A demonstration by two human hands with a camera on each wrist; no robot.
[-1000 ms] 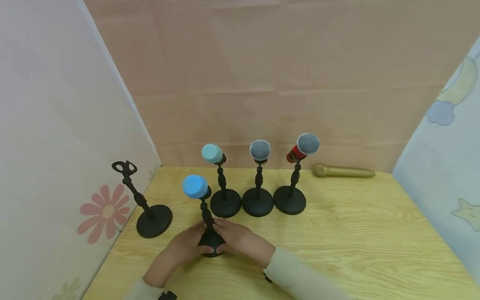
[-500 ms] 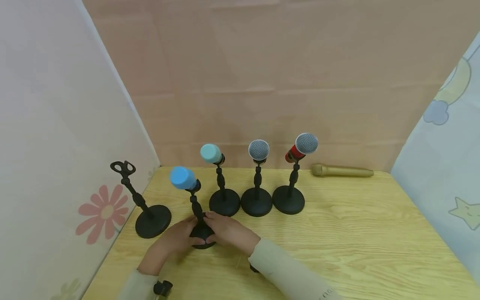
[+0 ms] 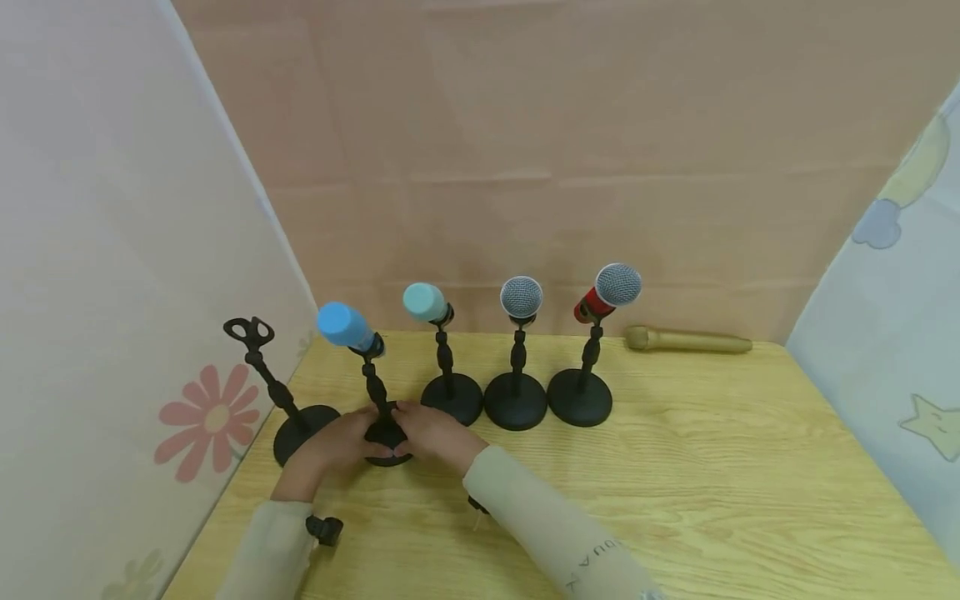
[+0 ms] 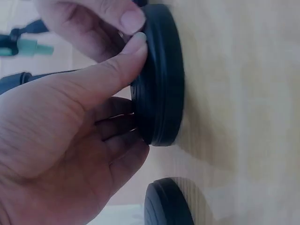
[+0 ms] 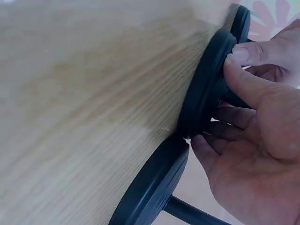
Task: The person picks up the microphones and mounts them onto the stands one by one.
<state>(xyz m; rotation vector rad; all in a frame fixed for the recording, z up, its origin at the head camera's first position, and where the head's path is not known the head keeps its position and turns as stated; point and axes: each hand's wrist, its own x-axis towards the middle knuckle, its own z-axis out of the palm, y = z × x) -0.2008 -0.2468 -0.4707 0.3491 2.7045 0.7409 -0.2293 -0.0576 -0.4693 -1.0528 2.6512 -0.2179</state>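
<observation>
Both hands hold the round black base of a desktop microphone stand [image 3: 377,390], whose clip carries a blue-headed microphone [image 3: 342,323] tilted to the left. My left hand [image 3: 337,440] grips the base's left side and my right hand [image 3: 437,433] its right side. In the left wrist view, both thumbs lie on top of the base [image 4: 166,79], tips close together, with fingers around the rim. The right wrist view shows the held base [image 5: 200,89] right at the edge of a neighbouring base [image 5: 150,183]. Left of the hands stands a stand with a vacant clip [image 3: 279,396], its base partly hidden by my left hand.
To the right stand three more stands in a row, bearing a teal-headed microphone [image 3: 425,302], a silver-headed one [image 3: 521,297] and a red one [image 3: 617,286]. A gold microphone [image 3: 690,340] lies at the back of the wooden table [image 3: 712,483]. Walls rise behind and at both sides.
Both hands have moved the stand with the blue-headed microphone back and to the left, from in front of the row to between the teal microphone's stand and the vacant one.
</observation>
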